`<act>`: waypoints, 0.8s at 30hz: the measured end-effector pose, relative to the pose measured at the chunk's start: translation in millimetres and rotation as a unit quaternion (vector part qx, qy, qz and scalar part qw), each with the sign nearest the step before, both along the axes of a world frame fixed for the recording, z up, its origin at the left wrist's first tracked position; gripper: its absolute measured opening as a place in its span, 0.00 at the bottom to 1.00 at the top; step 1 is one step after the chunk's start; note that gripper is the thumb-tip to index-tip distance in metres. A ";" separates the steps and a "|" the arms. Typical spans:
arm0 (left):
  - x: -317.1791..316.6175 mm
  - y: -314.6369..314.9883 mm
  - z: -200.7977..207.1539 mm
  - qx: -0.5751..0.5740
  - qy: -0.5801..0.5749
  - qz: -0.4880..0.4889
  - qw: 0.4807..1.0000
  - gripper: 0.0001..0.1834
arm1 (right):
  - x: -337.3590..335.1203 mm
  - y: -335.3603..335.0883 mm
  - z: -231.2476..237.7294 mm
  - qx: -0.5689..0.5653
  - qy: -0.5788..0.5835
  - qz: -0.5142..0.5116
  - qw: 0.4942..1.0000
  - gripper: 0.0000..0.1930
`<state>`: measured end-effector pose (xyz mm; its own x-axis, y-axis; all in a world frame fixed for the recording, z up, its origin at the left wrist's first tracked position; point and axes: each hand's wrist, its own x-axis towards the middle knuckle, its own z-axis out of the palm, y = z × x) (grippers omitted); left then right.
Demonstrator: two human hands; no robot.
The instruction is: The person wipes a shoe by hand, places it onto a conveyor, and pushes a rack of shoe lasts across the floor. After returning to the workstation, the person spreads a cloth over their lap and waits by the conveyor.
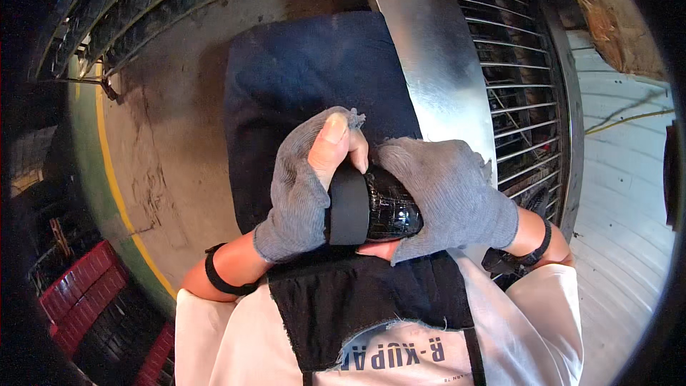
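Over my lap I hold a glossy black shoe (393, 211) with a crocodile-like pattern, its rounded end turned toward my right palm. A wide, matt dark grey band (349, 209) lies across it on the left; I cannot tell whether it is part of the shoe. My left hand (304, 179), in a grey knit glove with bare thumb and fingertips, is closed at the band, thumb raised and a fingertip touching its upper edge. Wrapped round the shoe's right side is my gloved right hand (454, 196), with one bare fingertip showing beneath. The gloves hide much of the shoe.
A dark blue cloth (314, 71) covers my legs. Right of it runs a smooth metal ledge (446, 93), with a barred metal rack (518, 89) beyond. Another rack (136, 7) stands far left. Red and black slatted items (86, 289) are at lower left. Cardboard (629, 32) hangs at upper right.
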<state>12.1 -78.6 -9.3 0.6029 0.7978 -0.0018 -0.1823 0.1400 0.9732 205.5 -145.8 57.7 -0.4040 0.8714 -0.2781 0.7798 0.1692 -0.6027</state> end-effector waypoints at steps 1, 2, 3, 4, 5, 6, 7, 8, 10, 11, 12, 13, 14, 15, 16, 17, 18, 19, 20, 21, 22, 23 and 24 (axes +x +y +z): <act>-1.1 -2.3 -1.0 -0.024 -0.012 0.002 1.000 0.28 | -1.4 -2.4 -2.3 0.016 0.000 -0.001 1.000 0.42; -1.6 -3.5 -2.5 -0.023 -0.012 0.004 1.000 0.28 | -1.6 -4.3 -4.3 0.028 0.009 0.003 1.000 0.42; -1.6 -5.1 -3.8 -0.040 -0.029 0.012 0.999 0.29 | -1.3 -6.2 -5.5 0.042 0.010 -0.001 0.999 0.42; -1.7 -5.6 -4.7 -0.055 -0.044 0.019 0.997 0.30 | -0.9 -6.9 -6.2 0.056 0.010 -0.004 0.998 0.42; -1.5 -5.5 -4.9 -0.054 -0.048 0.024 0.997 0.30 | -0.2 -7.3 -6.5 0.057 0.009 -0.001 0.998 0.42; -1.5 -5.5 -4.4 -0.043 -0.051 0.029 0.997 0.30 | -0.2 -6.9 -6.6 0.083 0.027 -0.003 0.996 0.42; -1.2 -5.9 -3.3 -0.036 -0.050 0.034 0.998 0.31 | -0.2 -6.9 -6.2 0.108 0.046 -0.004 0.993 0.41; -1.6 -5.9 -1.8 -0.020 -0.053 0.022 0.998 0.30 | -0.4 -5.9 -6.1 0.108 0.048 0.002 0.993 0.41; -1.2 -7.0 0.0 0.000 -0.063 0.004 0.998 0.29 | -1.3 -4.8 -6.4 0.130 0.010 0.041 0.991 0.41; -1.4 -5.0 -1.3 0.026 -0.063 -0.015 0.998 0.28 | -1.5 -5.0 -6.5 0.130 0.013 0.046 0.990 0.41; -1.5 -3.7 -3.1 0.052 -0.063 -0.034 0.996 0.26 | -1.3 -5.4 -6.5 0.132 -0.006 0.070 0.989 0.41; -2.1 -3.6 -5.4 0.069 -0.044 -0.044 0.996 0.26 | -1.1 -6.8 -6.5 0.136 -0.019 0.083 0.987 0.42; -2.3 -3.3 -8.3 0.078 -0.052 -0.050 0.994 0.25 | 0.5 -7.6 -7.1 0.164 -0.023 0.091 0.982 0.43; -4.2 -3.5 -10.2 0.074 -0.059 -0.058 0.994 0.25 | 1.9 -7.4 -8.0 0.157 -0.024 0.096 0.983 0.43; -4.1 0.1 -13.5 0.071 -0.061 -0.066 0.993 0.24 | 3.1 -6.1 -9.9 0.163 -0.014 0.087 0.983 0.43; -4.3 3.2 -15.2 0.069 -0.063 -0.074 0.993 0.24 | 3.2 -3.3 -12.7 0.167 -0.007 0.084 0.982 0.44; -2.3 9.9 -17.3 0.026 -0.080 -0.063 0.994 0.24 | 1.0 2.7 -19.8 0.186 0.012 0.056 0.981 0.43; -2.7 16.7 -16.8 -0.023 -0.064 -0.066 0.995 0.25 | 0.3 9.4 -24.7 0.166 0.032 0.023 0.985 0.46; -1.0 23.1 -15.0 -0.074 -0.050 -0.066 0.994 0.25 | -10.4 15.2 -35.5 0.207 0.094 -0.070 0.971 0.42; 1.2 30.5 -12.4 -0.147 -0.093 -0.055 0.983 0.26 | -23.2 19.9 -44.3 0.180 0.203 -0.215 0.938 0.40; 6.4 33.9 -8.6 -0.186 -0.091 -0.004 0.978 0.27 | -35.3 24.5 -51.5 0.116 0.348 -0.350 0.862 0.38; 11.3 38.1 -4.5 -0.243 -0.072 0.074 0.965 0.27 | -46.7 25.0 -52.9 -0.063 0.482 -0.519 0.703 0.36; 17.5 38.1 0.5 -0.179 -0.069 0.097 0.977 0.28 | -50.3 28.3 -50.3 -0.071 0.521 -0.544 0.654 0.35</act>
<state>29.6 -40.5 -8.8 0.4540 0.8607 -0.2306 -0.3649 0.4157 0.8331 155.2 -117.6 7.4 0.3991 0.7962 -0.4548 -0.4540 -0.2593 -0.8524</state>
